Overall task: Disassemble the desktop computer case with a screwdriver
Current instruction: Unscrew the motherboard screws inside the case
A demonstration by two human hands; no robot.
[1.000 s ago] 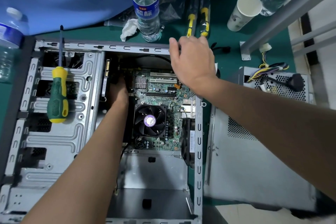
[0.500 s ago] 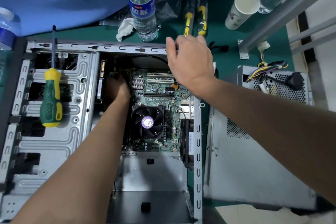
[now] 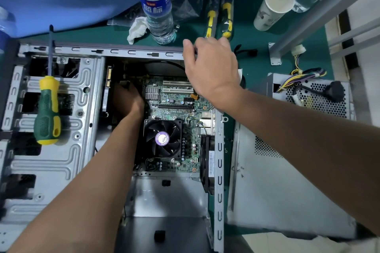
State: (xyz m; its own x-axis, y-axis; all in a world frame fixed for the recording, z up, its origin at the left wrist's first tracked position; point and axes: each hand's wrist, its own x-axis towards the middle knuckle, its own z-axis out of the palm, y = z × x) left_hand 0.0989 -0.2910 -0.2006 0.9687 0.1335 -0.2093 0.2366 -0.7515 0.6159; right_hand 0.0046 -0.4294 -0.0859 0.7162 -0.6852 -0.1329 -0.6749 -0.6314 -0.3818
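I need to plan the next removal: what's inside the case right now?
Inside the case: the motherboard, a black CPU fan, and the left hand reaching in beside the board. What its fingers touch is hidden. The right hand covers the board's far corner.

The left hand's (image 3: 128, 98) fingers are hidden deep in the case (image 3: 123, 52); the right hand's (image 3: 211, 68) fingertips hide behind its rim.

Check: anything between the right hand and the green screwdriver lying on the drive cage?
Yes. The left forearm runs up into the case between them, its left hand down beside the motherboard. The right hand sits at the case's top rail; reaching the screwdriver means crossing over that arm.
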